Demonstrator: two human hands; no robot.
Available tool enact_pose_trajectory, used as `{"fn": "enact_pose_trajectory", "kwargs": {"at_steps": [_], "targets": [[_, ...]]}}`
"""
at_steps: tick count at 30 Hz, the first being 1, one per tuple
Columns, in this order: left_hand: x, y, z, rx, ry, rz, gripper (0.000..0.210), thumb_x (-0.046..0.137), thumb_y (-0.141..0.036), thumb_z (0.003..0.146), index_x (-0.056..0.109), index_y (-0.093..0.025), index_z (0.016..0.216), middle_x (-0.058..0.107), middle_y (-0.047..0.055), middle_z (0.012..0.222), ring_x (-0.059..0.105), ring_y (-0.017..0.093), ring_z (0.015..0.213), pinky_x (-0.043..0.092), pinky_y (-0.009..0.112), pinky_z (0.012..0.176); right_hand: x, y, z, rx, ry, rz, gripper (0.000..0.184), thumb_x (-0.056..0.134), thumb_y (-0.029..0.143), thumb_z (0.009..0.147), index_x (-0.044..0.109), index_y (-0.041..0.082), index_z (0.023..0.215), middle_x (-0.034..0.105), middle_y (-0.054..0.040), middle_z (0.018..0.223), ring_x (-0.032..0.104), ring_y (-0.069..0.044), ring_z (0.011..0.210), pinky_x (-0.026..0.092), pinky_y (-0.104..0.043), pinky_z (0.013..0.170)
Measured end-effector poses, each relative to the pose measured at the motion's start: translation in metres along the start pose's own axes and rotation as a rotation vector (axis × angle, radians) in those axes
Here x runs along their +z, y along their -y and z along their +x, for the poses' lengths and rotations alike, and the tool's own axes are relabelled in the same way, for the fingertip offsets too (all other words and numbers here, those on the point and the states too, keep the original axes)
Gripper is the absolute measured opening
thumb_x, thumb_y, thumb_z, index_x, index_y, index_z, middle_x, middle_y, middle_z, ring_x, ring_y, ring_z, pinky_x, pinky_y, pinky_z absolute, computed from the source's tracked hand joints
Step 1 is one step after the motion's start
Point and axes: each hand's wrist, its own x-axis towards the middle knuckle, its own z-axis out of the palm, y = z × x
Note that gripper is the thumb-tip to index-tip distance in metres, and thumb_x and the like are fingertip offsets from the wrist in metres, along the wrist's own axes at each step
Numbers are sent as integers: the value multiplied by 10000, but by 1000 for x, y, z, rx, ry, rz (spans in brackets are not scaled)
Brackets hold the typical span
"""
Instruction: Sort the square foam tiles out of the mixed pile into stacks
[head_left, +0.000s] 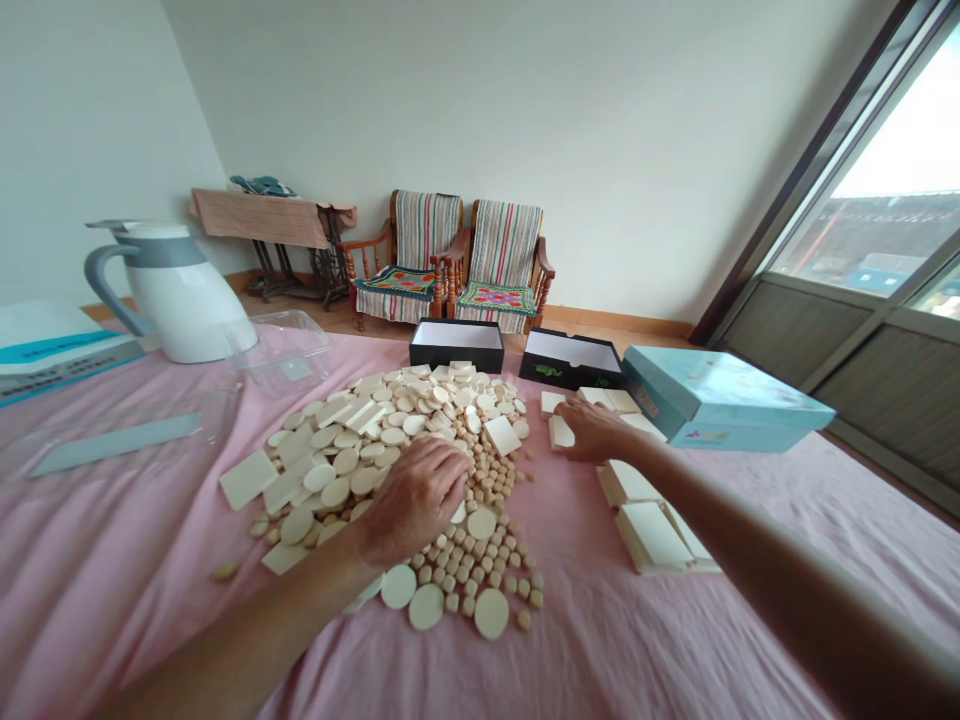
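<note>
A broad heap of pale wooden discs [346,461], rectangular tiles [248,479] and small wooden cubes [459,556] covers the middle of the pink cloth. Over the heap's centre lies my left hand [420,492], its fingers curled down and close together; whatever is under the fingertips is hidden. To the right, my right hand [595,430] reaches out with its fingers closed at a small wooden tile [560,432], which appears to be in its grip. Around it stand stacks of rectangular wooden tiles [654,534], partly covered by my right forearm.
Two open black boxes [456,358] stand behind the heap, beside a light-blue lidded box [724,395]. On the left are a white jug [176,300], a clear plastic container [289,355] and a flat clear lid [120,440]. Two wooden armchairs [499,250] stand by the wall.
</note>
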Motion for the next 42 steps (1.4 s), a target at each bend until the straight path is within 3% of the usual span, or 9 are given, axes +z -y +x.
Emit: {"fn": "enact_pose_trajectory", "kwargs": {"at_steps": [9, 13, 19, 25, 33, 37, 40, 42], "targets": [[-3, -2, 2, 15, -5, 15, 136, 476, -92, 866, 586, -171, 880, 638, 53, 834, 590, 189, 855, 483, 389, 885, 3, -3, 0, 23, 31, 37, 582, 633, 389, 741, 492, 126, 1241, 518, -209, 1291, 479, -348, 1197, 383, -489, 930], [-2, -1, 1, 9, 11, 19, 130, 479, -99, 873, 589, -168, 872, 635, 54, 833, 588, 191, 858, 482, 394, 887, -2, -4, -1, 8, -2, 57, 588, 651, 307, 706, 510, 134, 1251, 539, -186, 1278, 501, -330, 1169, 391, -466, 933], [-2, 0, 1, 12, -5, 25, 137, 486, -97, 864, 600, -170, 880, 643, 57, 838, 595, 196, 880, 488, 398, 891, -5, 31, 3, -270, -233, 186, 462, 618, 153, 750, 564, 166, 1209, 598, -113, 1169, 531, -235, 1108, 403, -356, 938], [-2, 0, 0, 16, -4, 34, 136, 479, -104, 877, 595, -173, 891, 643, 57, 846, 593, 197, 890, 486, 398, 901, -2, 65, 11, -396, -237, 113, 553, 668, 213, 807, 473, 177, 1324, 577, -130, 1217, 461, -264, 1184, 391, -414, 961], [1, 1, -1, 9, 16, 31, 133, 474, -105, 881, 590, -170, 882, 637, 57, 846, 587, 192, 872, 479, 409, 911, 1, 65, 23, -383, -221, 72, 561, 697, 296, 795, 496, 147, 1297, 562, -141, 1173, 500, -267, 1105, 389, -428, 961], [2, 2, -2, 8, 10, 26, 135, 478, -96, 876, 589, -169, 902, 643, 61, 864, 587, 197, 902, 476, 411, 921, 0, 50, 29, -368, -258, 147, 576, 724, 283, 735, 517, 146, 1255, 528, -149, 1219, 476, -278, 1155, 387, -421, 966], [1, 2, -2, 5, 9, 21, 132, 480, -93, 876, 590, -163, 898, 643, 62, 861, 584, 198, 904, 477, 410, 917, -12, 23, 37, -213, -300, 206, 547, 717, 262, 709, 537, 125, 1207, 547, -146, 1173, 508, -256, 1102, 414, -361, 926], [1, 1, -1, 8, 5, 16, 132, 479, -94, 878, 592, -163, 891, 642, 60, 852, 583, 196, 894, 479, 409, 914, -20, 2, 43, -56, -255, 167, 527, 707, 287, 711, 546, 130, 1188, 563, -144, 1161, 518, -260, 1091, 417, -347, 908]]}}
